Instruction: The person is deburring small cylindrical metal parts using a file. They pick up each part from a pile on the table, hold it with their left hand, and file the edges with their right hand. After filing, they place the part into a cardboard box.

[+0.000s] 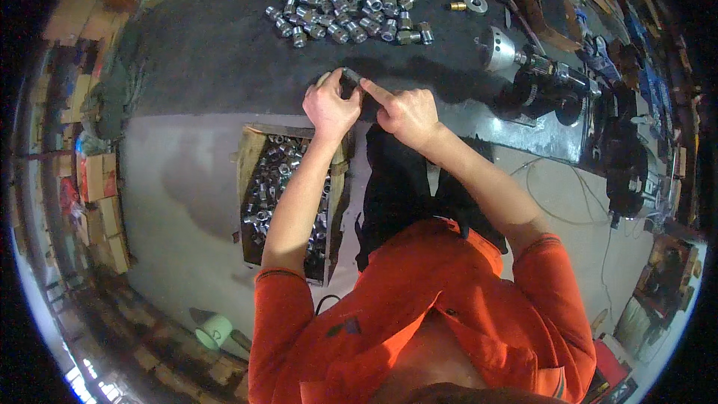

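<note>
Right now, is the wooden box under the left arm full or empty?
Nearly full: the wooden box holds many small metal parts up near its rim.

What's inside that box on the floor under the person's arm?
The box is full of small shiny metal fittings, much like the pile on the dark table. The left forearm crosses over it, hiding part of the contents and the bottom.

Small grey metal piece point(351, 75) (apparently cylindrical) lying level at the dark worktop's near edge, pinched between fingertips.
</note>
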`<state>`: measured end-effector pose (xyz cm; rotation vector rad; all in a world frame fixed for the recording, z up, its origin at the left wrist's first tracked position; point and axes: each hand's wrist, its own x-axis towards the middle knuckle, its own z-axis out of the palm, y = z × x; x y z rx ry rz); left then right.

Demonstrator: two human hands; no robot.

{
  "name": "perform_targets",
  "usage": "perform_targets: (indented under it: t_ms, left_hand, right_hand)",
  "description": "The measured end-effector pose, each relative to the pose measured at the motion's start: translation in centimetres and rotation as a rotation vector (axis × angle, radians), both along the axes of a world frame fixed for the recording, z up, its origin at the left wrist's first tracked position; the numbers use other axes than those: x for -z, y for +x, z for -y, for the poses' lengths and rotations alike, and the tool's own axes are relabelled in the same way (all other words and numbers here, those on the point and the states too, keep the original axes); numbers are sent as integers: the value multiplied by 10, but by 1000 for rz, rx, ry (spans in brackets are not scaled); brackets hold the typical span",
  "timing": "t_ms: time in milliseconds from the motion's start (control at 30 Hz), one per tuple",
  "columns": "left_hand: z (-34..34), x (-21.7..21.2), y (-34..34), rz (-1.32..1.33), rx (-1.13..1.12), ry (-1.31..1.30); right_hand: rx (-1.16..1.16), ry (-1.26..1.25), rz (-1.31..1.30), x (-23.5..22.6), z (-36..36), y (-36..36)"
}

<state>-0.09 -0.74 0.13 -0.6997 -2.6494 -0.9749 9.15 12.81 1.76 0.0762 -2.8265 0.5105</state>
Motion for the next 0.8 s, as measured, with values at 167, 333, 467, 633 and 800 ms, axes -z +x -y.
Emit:
perform_targets:
  t_ms: [167,333,467,633,800]
  left_hand:
    - [1,4,-2,-68,13,101]
    - [3,4,-2,-29,12,-3]
    - [1,11,-4,-87,19,149]
    - [2,5,-2,-28,21,68]
    - [0,5,-1,-5,-4,77]
  right_hand:
    - [2,17,88,-12,0,12]
    - [6,17,78,-6,6,-8]
    - [-32,42,110,-8,-5,13]
    - [-38,53,41,-3,1,-9]
    - [-59,83,85,-11,-7,4]
